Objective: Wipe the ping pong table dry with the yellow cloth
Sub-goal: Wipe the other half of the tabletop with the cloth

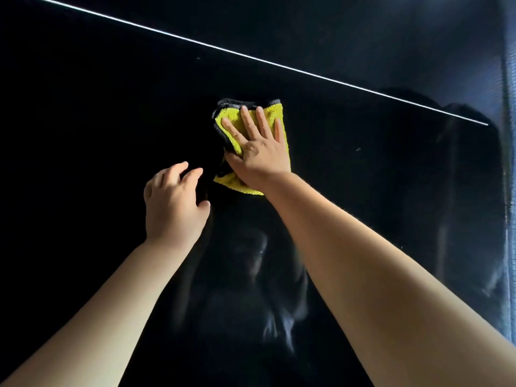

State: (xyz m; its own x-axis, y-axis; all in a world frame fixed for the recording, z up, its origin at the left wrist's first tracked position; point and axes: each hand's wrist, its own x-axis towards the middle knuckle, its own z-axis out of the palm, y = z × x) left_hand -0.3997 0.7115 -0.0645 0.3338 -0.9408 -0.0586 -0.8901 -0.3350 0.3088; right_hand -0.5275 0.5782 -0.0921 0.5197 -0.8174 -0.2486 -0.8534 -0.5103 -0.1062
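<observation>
The yellow cloth point(275, 118), folded with a grey underside showing at its far edge, lies on the dark glossy ping pong table point(97, 121) near the middle of the view. My right hand point(258, 148) presses flat on the cloth with its fingers spread and straight. My left hand point(173, 202) hovers or rests on the table just left of the cloth, fingers loosely curled, holding nothing. The table surface reflects my arms and body.
A thin white line point(251, 57) runs diagonally across the table from upper left to right. The net or table edge point(509, 163) stands along the right side. The rest of the surface is dark and hard to read.
</observation>
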